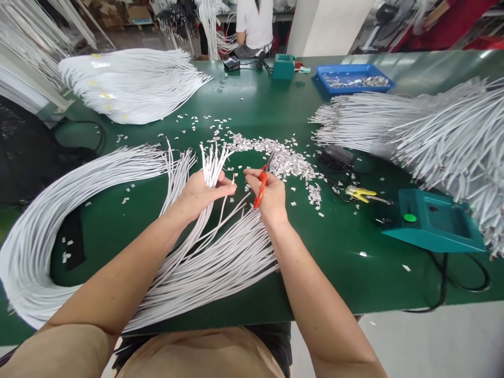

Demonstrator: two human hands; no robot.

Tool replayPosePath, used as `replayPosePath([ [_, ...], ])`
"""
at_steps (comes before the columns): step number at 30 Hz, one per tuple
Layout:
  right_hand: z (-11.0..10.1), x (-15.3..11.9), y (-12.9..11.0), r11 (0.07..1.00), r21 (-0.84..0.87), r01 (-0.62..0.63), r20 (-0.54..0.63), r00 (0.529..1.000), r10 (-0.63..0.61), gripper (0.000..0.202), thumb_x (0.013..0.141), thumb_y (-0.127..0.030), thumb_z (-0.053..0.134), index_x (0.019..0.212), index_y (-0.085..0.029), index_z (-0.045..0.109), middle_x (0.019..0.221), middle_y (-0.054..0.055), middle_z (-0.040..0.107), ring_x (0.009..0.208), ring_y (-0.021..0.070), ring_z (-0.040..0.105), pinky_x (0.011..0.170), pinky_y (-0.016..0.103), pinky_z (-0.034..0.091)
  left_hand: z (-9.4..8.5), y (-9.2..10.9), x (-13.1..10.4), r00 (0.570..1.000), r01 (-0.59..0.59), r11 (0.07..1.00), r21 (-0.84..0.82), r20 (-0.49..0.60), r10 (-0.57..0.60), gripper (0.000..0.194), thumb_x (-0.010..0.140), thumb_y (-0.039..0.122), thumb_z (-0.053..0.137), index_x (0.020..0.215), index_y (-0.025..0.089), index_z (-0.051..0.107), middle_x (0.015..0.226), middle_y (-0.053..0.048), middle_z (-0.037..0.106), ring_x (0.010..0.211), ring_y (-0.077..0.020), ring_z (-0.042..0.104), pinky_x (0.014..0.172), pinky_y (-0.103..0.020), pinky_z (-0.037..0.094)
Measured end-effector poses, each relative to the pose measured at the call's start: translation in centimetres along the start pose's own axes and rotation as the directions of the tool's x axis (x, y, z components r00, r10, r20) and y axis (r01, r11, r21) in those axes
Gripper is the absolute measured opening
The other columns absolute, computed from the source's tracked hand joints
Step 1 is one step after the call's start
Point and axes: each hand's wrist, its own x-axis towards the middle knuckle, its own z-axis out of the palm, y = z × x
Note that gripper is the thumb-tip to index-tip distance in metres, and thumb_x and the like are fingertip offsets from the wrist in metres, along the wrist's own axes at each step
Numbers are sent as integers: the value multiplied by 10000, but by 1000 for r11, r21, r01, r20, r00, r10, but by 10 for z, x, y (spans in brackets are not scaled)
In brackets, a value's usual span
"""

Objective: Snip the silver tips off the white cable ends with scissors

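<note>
Head view, near to far. Nearest the viewer, a fan of white cords (220, 257) runs from the desk (346, 273) edge up toward both hands, the strands splaying as they approach. The left hand (200, 194) has its grip closed around a gathered bunch of cord ends (214, 157), which stand upright above the fingers. The right hand (271, 197) has its grip closed through the loops of red-handled scissors (263, 181), blades pointing up and away, the tip just beside the bunch but apart from it (whether the blades are parted cannot be told). The step in hand appears to be trimming the cord ends; the next move would call for bringing the blades level with the held tips and keeping the bunch even so that the cut falls square. Just beyond the hands lies a scatter of small white offcuts (283, 157). To the left a large looped bundle (59, 210) curves round the desk; to the right sit a teal device with a green button (429, 220), a yellow-handled tool (360, 194) and a black adapter (336, 156). Farther off are two more cord heaps (129, 84) (433, 131), a blue tray (354, 79) and a small teal box (283, 66). A person in a white top (255, 23) stands at the far end.
</note>
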Motion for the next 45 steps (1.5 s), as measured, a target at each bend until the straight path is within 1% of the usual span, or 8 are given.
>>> replayPosePath([
  [7, -9, 1, -2, 912, -372, 173, 190, 976, -108, 168, 771, -313, 604, 757, -171, 691, 806, 21, 677, 733, 143, 587, 694, 268, 431, -2, -3, 2, 1000, -11, 1000, -24, -3, 11, 360, 653, 283, 785, 971, 188, 645, 787, 5, 642, 755, -170, 664, 828, -366, 534],
  [12, -18, 8, 3, 474, -739, 480, 382, 877, -291, 178, 812, -225, 550, 648, -171, 592, 765, 47, 618, 729, 159, 528, 606, 274, 336, -7, -6, 5, 998, -5, 999, -44, 66, 8, 464, 706, 341, 762, 1136, 204, 657, 873, -21, 654, 754, -168, 674, 710, -300, 538],
  [15, -20, 9, 7, 335, -780, 528, 434, 843, -317, 206, 842, -221, 529, 652, -175, 593, 748, 43, 605, 725, 156, 508, 593, 274, 306, -8, -4, 5, 998, 6, 999, -37, 60, -4, 418, 706, 334, 769, 1082, 174, 685, 926, -50, 670, 767, -176, 681, 637, -269, 508],
  [31, -25, 10, 5, 149, -843, 516, 473, 845, -249, 267, 893, -235, 544, 651, -163, 633, 713, 51, 616, 668, 142, 508, 563, 282, 277, -13, -2, 6, 997, 19, 997, 70, 75, -24, 419, 727, 337, 757, 1116, 191, 706, 1029, -77, 702, 772, -174, 701, 830, -361, 571],
  [34, -25, 10, 2, 313, -836, 451, 382, 887, -259, 310, 867, -303, 594, 589, -167, 611, 676, 43, 611, 641, 138, 495, 559, 285, 274, -13, -2, 5, 997, 20, 998, 57, 76, -25, 433, 727, 337, 764, 1133, 199, 701, 977, -64, 700, 771, -175, 702, 830, -354, 568],
  [39, -13, 2, -7, 924, -345, 165, 295, 954, -60, 374, 752, -546, 685, 669, -182, 679, 709, 9, 652, 644, 128, 541, 622, 275, 402, -9, -1, 3, 993, 9, 1000, -29, 121, -5, 514, 702, 311, 790, 1190, 210, 661, 817, -19, 690, 736, -173, 694, 824, -365, 565],
  [43, -5, -3, -9, 999, 36, -5, 397, 918, -10, 322, 717, -514, 715, 719, -192, 714, 686, 4, 652, 657, 144, 591, 703, 317, 479, -3, 0, 1, 990, 42, 995, -87, 139, -30, 467, 661, 306, 819, 1092, 177, 696, 838, -52, 717, 780, -212, 704, 806, -390, 573],
  [45, -4, -2, -7, 998, 63, 18, 265, 964, -35, 269, 687, -457, 741, 705, -190, 711, 700, 3, 647, 672, 145, 587, 727, 322, 486, -2, 0, 0, 990, 47, 996, -81, 137, -35, 419, 688, 367, 800, 1049, 173, 715, 962, -102, 731, 904, -260, 702, 798, -392, 575],
])
